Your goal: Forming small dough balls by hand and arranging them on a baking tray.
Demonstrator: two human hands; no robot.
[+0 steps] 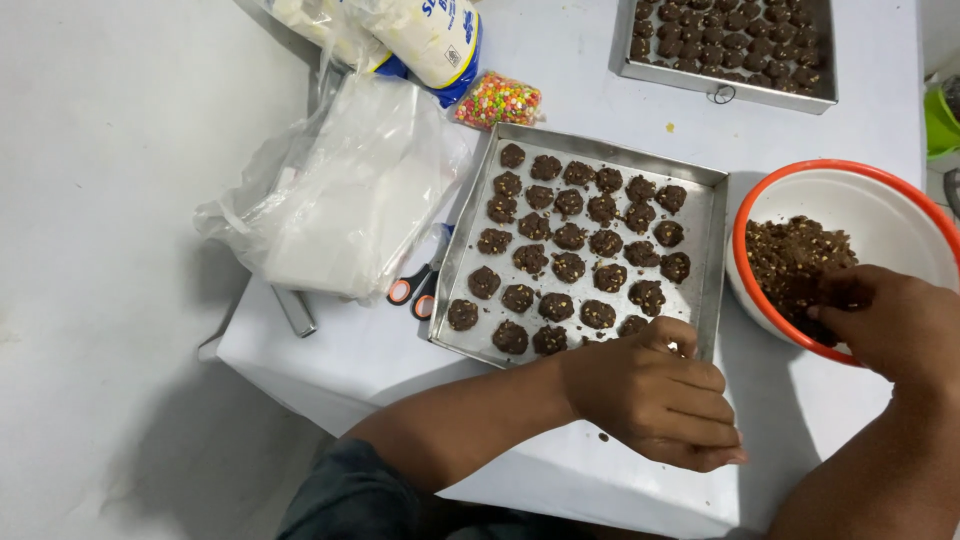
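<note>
Dough (795, 265), dark brown and studded with nut bits, sits in a white bowl (880, 215) with an orange rim at our right, and more of it lies as small mounds (570, 238) in rows on the steel tray (708, 240) before us. Nearest to us, our left hand (655, 395) hovers at the tray's near right corner, fingers curled together and tips pinched over the last row; whether it grips a lump of dough we cannot tell, as the fingers hide it. Our right hand (895, 320) reaches over the bowl's near rim, fingers bent down into the dough, seemingly gathering some, though the grasp itself is hidden. Both forearms cross the near edge of the white surface (560, 40). A few crumbs lie on the surface just below the left hand. Left of the tray, scissors (418, 290) with orange-ringed handles lie partly under a heap of clear plastic bags (340, 190). Farther off, just beyond the tray's far left corner, rests a small packet of coloured candy bits (497, 100), and behind it a white and blue bag (430, 40). At the far edge stands a second tray (725, 88), packed with dark mounds.
</note>
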